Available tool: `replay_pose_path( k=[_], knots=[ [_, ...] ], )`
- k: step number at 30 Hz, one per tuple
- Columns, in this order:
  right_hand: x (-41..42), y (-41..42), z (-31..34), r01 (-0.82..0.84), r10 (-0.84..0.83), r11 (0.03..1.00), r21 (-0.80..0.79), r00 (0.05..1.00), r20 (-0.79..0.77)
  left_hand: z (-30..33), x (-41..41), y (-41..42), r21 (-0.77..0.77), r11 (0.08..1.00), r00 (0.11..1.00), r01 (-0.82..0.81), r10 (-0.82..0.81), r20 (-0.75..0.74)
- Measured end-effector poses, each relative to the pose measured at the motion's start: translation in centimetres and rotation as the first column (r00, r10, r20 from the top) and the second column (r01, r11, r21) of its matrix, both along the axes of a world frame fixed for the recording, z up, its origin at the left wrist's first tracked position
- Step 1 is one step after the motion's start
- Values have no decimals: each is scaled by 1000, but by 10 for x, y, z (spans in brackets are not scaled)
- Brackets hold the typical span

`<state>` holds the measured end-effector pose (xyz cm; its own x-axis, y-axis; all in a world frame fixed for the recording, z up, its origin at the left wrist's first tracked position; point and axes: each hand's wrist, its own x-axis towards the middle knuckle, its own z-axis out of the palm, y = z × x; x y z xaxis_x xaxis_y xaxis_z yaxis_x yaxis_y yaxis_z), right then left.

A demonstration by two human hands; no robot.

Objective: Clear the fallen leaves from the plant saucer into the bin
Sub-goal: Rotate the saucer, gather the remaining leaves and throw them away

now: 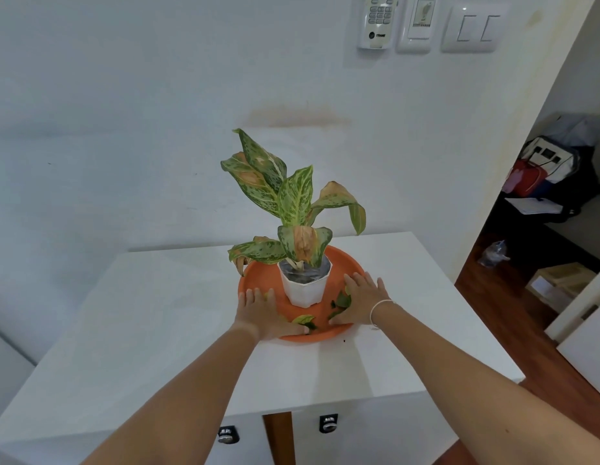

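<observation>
An orange plant saucer [342, 263] sits on a white table [177, 317]. A white pot [303, 290] with a speckled green plant [291, 199] stands in its middle. Fallen leaves lie in the saucer's near part: a yellow-green one [303, 319] by my left thumb and dark green ones [340, 302] under my right hand's edge. My left hand [263, 313] lies flat on the saucer's left side, fingers spread. My right hand [360, 302] lies flat on the right side, fingers spread, partly covering leaves. No bin is in view.
The table stands against a white wall with switches [473, 28] and a wall remote [377, 21] high up. On the right, a doorway shows wooden floor [493, 297], bags [553, 169] and a box [557, 280]. Two drawer locks [328, 423] show below the table edge.
</observation>
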<state>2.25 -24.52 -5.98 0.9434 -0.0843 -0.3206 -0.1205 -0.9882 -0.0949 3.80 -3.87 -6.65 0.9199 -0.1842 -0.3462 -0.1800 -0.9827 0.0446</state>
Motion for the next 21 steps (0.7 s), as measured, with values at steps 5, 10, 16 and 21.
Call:
replay_pose_path(
  k=[5,10,16,21],
  knots=[
    [12,-3,-8,-73,71,994,-82,997,-23,-4,8,-6,46,999,1000,9,-9,2],
    [20,-4,-6,-136,130,982,-134,990,-52,-13,14,-5,37,999,999,26,-27,28],
    [20,-5,-4,-150,150,986,-67,989,-7,-15,11,-4,-133,991,992,16,1,125],
    [12,4,-4,-136,136,991,13,991,5,-16,3,-6,-372,928,992,-11,58,116]
  ],
)
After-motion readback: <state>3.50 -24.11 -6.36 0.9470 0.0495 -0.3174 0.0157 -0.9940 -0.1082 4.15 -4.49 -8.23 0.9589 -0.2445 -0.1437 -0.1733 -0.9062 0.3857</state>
